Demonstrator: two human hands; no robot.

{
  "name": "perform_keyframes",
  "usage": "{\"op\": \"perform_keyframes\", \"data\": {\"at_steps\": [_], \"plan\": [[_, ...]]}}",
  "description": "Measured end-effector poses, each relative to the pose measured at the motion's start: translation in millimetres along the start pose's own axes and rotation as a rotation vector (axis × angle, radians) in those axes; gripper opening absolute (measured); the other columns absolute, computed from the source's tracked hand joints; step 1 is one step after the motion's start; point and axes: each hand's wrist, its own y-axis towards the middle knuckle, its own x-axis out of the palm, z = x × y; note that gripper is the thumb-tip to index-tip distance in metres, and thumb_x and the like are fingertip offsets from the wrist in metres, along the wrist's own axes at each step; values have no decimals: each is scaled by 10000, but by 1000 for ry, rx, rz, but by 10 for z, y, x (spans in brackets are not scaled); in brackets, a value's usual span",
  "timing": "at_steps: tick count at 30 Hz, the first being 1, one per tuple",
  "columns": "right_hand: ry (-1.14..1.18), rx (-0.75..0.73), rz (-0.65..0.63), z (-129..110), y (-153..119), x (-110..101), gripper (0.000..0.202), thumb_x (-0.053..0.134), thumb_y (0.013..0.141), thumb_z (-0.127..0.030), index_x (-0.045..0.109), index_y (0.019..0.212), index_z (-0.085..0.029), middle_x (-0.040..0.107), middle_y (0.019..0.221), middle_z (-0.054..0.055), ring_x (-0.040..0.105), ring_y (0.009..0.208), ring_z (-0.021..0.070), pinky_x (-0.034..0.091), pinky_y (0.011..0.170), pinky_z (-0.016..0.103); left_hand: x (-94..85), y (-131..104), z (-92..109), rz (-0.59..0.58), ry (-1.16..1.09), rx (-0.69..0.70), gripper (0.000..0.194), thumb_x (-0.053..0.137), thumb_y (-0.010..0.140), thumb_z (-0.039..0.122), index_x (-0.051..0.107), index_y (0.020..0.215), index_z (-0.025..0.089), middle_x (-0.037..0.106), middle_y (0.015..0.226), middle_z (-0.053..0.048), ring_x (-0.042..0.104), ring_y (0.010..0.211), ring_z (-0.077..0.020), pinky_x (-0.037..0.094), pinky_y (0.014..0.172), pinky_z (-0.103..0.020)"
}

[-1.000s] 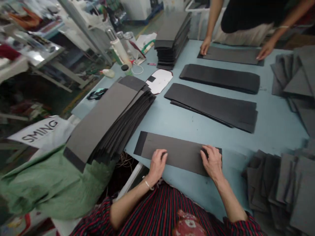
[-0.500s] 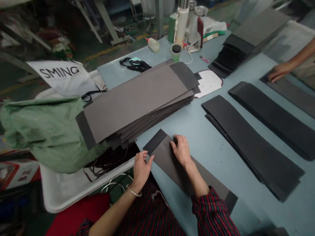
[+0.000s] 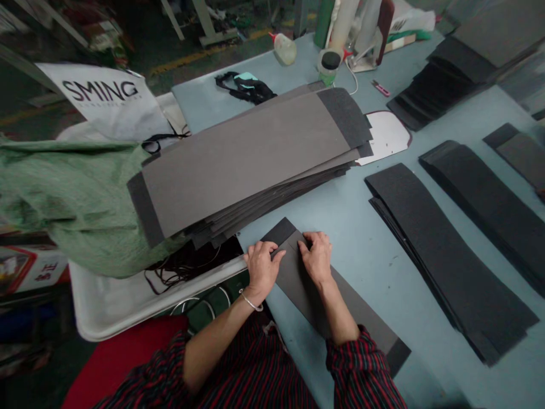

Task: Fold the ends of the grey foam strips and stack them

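Note:
A long grey panel [image 3: 355, 304] with darker ends lies slantwise on the blue-grey table in front of me. My left hand [image 3: 263, 267], a bangle at its wrist, is at the panel's left edge near the dark far end, fingers bent and thumb on the surface. On the opposite edge, my right hand [image 3: 315, 257] has its fingers curled over the panel and its thumb on top. Just beyond both hands rises a messy stack of similar panels [image 3: 251, 159], overhanging the table's left side.
Folded dark strips [image 3: 443, 255] lie to the right, with another pile [image 3: 481, 159] beyond. A white plastic tub [image 3: 97, 312] holding cords and a green sack [image 3: 76, 199] stands at left. Toward the back are a glue bottle [image 3: 284, 50], a lidded jar [image 3: 328, 65] and pink snips [image 3: 381, 88].
My left hand has moved up and inward onto the panel, closer to my right hand. The view has shifted slightly, and the co-worker's hand at the far right has left the picture.

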Motion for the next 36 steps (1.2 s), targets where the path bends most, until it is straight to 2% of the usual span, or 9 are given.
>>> {"op": "perform_keyframes", "data": {"at_steps": [9, 21, 27, 30, 33, 36], "plan": [[-1, 8, 95, -9, -63, 96, 194, 532, 874, -274, 629, 1023, -194, 566, 974, 87, 469, 960, 270, 339, 827, 403, 56, 81, 38, 46, -60, -87, 155, 722, 739, 409, 662, 733, 265, 661, 791, -34, 540, 844, -272, 350, 709, -391], [-46, 37, 125, -87, -43, 134, 145, 489, 901, -260, 597, 968, -191, 570, 978, 92, 463, 959, 275, 340, 823, 413, 62, 102, 61, 33, -46, -125, 172, 736, 727, 408, 650, 694, 263, 657, 777, -23, 537, 845, -273, 340, 728, -394], [-46, 31, 127, -129, -32, 177, 158, 461, 923, -240, 597, 997, -205, 558, 970, 79, 461, 960, 264, 329, 824, 406, 55, 98, 74, 9, -28, -138, 195, 727, 731, 423, 636, 703, 252, 664, 792, -18, 542, 861, -265, 337, 749, -389], [-77, 30, 145, -114, -33, 217, 146, 465, 929, -230, 599, 977, -201, 553, 970, 72, 455, 964, 259, 324, 827, 402, 63, 128, 84, 7, -41, -194, 271, 762, 692, 407, 619, 857, 245, 657, 768, 1, 554, 865, -251, 351, 777, -386], [-92, 16, 145, -80, -39, 226, 138, 479, 934, -236, 598, 989, -194, 562, 988, 75, 456, 971, 257, 325, 827, 397, 32, 178, 14, -10, -178, -220, 368, 747, 702, 396, 577, 984, 233, 637, 726, 15, 573, 859, -233, 383, 824, -394], [-85, -15, 125, -41, -39, 201, 139, 496, 934, -253, 600, 1004, -193, 575, 993, 74, 463, 973, 254, 332, 824, 391, -81, 144, -174, 25, -527, -294, 244, 635, 800, 351, 570, 989, 211, 647, 839, -16, 600, 861, -184, 437, 863, -364]]}}
